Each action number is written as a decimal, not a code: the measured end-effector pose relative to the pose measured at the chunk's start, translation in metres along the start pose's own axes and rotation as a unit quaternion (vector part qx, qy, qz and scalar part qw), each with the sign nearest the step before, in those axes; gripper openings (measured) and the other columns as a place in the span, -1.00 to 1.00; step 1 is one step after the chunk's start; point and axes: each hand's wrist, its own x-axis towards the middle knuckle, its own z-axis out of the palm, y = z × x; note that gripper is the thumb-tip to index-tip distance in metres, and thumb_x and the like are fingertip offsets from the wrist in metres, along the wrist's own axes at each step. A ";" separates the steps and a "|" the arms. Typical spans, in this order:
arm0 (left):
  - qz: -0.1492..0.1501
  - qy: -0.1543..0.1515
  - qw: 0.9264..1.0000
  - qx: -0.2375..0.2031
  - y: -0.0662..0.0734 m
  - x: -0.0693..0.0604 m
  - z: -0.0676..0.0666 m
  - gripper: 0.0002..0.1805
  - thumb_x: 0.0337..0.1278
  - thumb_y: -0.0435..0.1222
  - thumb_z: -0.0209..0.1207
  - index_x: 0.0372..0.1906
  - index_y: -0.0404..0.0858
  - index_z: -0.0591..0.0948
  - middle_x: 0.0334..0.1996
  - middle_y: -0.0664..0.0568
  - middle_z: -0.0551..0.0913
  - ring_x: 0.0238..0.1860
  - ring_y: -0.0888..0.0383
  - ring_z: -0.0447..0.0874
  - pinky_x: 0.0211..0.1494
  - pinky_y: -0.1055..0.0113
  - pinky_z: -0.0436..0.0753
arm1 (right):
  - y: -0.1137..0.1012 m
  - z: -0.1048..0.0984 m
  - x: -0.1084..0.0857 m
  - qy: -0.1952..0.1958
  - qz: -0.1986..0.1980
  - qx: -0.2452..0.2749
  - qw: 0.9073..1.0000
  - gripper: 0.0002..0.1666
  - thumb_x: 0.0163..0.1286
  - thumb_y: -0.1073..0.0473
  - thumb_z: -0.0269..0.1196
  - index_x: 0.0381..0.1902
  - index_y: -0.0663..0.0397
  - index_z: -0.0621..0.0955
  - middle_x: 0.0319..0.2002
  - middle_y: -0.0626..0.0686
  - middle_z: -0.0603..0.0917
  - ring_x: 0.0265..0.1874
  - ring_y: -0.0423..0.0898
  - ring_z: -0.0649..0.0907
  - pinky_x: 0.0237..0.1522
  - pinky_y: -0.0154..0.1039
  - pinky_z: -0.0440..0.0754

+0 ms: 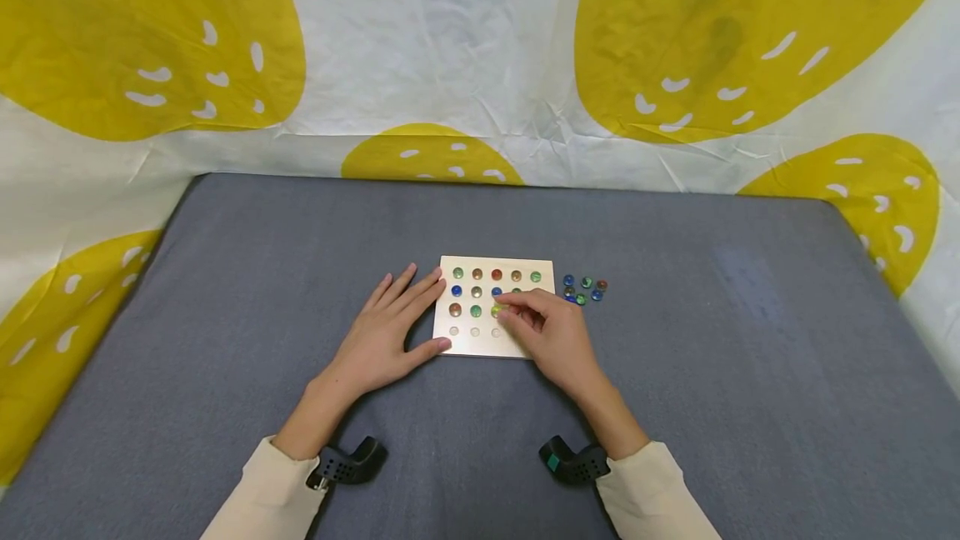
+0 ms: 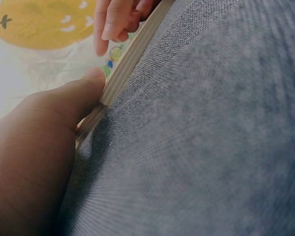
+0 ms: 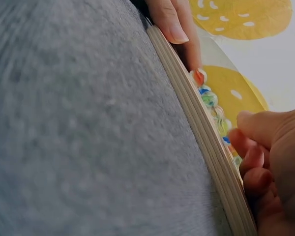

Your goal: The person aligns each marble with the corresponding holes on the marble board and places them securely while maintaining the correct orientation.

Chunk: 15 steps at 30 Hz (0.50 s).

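Observation:
A pale wooden board (image 1: 480,346) lies on the grey cloth, with rows of round hollows. Colored glass marbles fill the hollows of the upper rows that show; three bare hollows are visible in the front row. My left hand (image 1: 382,344) rests flat at the board's left edge, fingers spread and thumb (image 2: 83,93) on its front left corner. Over the board's right part is my right hand (image 1: 551,336), its thumb and index fingertips beside a yellow-green marble (image 1: 496,312) in the third row. No marble shows between those fingertips. This hand hides the board's right front part.
Several loose marbles (image 1: 586,282), blue, green and reddish, lie in a cluster on the cloth just right of the board. The grey cloth (image 1: 750,373) covers the table. Behind it hangs a white curtain (image 1: 420,48) with yellow fruit shapes.

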 end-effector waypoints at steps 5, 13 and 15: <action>0.001 -0.002 1.000 0.000 0.000 0.000 0.000 -0.16 0.21 0.21 0.07 0.47 -0.15 0.23 0.45 0.07 0.17 0.47 -0.05 -0.04 0.48 0.02 -0.12 | -0.004 -0.006 -0.001 -0.014 0.048 0.034 0.998 -0.82 0.26 0.16 0.36 -0.17 -0.01 0.76 -0.44 -0.14 0.65 -0.58 -0.19 0.50 -0.57 -0.36 0.45; -0.002 -0.006 1.000 0.002 0.000 0.001 -0.001 -0.17 0.20 0.19 0.10 0.47 -0.14 0.23 0.46 0.08 0.16 0.47 -0.04 -0.06 0.48 0.02 -0.13 | -0.006 -0.019 0.002 -0.013 0.093 0.073 0.993 -0.80 0.29 0.10 0.34 -0.16 0.00 0.75 -0.38 -0.08 0.69 -0.50 -0.12 0.52 -0.49 -0.37 0.45; -0.001 -0.006 1.000 0.001 0.001 0.001 -0.001 -0.16 0.19 0.18 0.11 0.47 -0.14 0.23 0.46 0.08 0.16 0.47 -0.04 -0.05 0.48 0.02 -0.13 | -0.005 -0.024 0.002 -0.007 0.099 0.080 0.992 -0.79 0.29 0.09 0.34 -0.15 0.00 0.74 -0.36 -0.08 0.69 -0.47 -0.12 0.54 -0.48 -0.38 0.46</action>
